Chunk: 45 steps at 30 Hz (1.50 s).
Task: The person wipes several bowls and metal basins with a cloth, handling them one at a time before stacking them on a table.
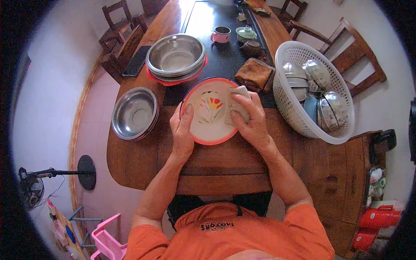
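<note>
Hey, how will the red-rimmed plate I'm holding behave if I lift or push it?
The red-rimmed plate is probably stiff: it shows no bend between the left hand and the cloth in the right hand. Its smooth-looking surface might be slippery. Wide and shallow, it seems unlikely to roll if laid flat.

The dish [209,126] hides the fingertips of the left hand [182,138], thumb excepted; the right hand [255,121] covers part of the cloth [236,106], itself concealing part of the interior. The top bowl [175,56] obscures the insides of its stack [180,78]. The fan [33,189] fades into darkness; the upper edge cuts off the table [225,162].
</note>
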Motion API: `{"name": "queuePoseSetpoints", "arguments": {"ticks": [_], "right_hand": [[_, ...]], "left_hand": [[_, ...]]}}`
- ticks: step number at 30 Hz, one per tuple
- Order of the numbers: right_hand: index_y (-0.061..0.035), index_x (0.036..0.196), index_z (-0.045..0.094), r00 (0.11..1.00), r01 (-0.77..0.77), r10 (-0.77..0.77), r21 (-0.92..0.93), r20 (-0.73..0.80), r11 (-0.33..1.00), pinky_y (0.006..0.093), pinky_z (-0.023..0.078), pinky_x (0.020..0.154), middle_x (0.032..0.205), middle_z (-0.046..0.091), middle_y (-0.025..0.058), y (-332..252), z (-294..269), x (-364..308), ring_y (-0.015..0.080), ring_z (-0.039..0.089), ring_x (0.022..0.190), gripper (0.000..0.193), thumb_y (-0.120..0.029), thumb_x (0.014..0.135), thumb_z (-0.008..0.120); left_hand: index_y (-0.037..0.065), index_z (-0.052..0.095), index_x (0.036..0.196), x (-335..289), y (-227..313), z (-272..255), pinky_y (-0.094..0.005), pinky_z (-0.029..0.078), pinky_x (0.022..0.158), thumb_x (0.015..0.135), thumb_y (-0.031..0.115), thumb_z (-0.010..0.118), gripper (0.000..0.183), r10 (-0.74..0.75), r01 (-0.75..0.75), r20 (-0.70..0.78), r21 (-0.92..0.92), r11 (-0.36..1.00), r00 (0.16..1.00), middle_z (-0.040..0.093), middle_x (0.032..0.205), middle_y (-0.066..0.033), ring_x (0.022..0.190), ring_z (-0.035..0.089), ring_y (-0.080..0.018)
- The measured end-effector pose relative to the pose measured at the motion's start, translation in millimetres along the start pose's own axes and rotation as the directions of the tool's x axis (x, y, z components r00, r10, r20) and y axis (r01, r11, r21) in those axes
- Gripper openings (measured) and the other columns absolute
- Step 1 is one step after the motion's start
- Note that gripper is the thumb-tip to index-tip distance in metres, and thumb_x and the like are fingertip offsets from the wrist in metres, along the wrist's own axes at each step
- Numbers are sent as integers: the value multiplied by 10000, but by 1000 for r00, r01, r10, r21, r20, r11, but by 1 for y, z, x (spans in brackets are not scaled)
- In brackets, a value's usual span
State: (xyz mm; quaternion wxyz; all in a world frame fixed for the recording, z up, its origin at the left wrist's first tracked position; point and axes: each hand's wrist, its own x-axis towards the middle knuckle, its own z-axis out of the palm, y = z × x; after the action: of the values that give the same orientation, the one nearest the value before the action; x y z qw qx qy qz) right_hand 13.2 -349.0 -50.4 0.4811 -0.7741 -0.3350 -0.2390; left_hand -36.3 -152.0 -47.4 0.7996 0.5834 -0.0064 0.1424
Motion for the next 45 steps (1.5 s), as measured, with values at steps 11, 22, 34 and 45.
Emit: {"name": "queuePoseSetpoints", "arguments": {"ticks": [11,22,34,45], "right_hand": [[-65,1237,525,999,-21,19,33,45,999,418,461,901,1157,491,190,-6,5,-3,361,527,1039,519,-38,745,689],[-80,1307,444,985,-31,26,25,171,999,432,445,915,1168,459,197,-11,6,-4,380,497,1076,612,-112,763,724],[-90,1366,351,959,-102,81,64,271,993,459,440,945,1200,414,230,-19,19,-10,434,478,1101,801,-121,697,789],[-71,1291,440,990,-63,58,39,126,997,441,459,896,1112,500,199,-5,16,-8,385,526,1035,711,-92,670,787]], "left_hand": [[-46,505,1231,0,-1,-7,-321,473,858,953,354,514,487,41,-43,-82,-16,999,996,606,1116,-132,980,597,-192],[-57,506,1198,5,-7,-15,-336,493,851,947,348,525,476,107,-118,-197,-44,992,975,611,1089,-139,971,615,-218],[-70,494,1223,12,-1,-11,-313,455,898,971,228,488,391,40,-108,-370,-163,981,928,566,1165,-131,1041,560,-189],[-21,448,1267,8,-2,-9,-351,476,900,954,320,518,468,90,-96,-256,-13,995,963,559,1174,-139,1043,576,-217]]}}
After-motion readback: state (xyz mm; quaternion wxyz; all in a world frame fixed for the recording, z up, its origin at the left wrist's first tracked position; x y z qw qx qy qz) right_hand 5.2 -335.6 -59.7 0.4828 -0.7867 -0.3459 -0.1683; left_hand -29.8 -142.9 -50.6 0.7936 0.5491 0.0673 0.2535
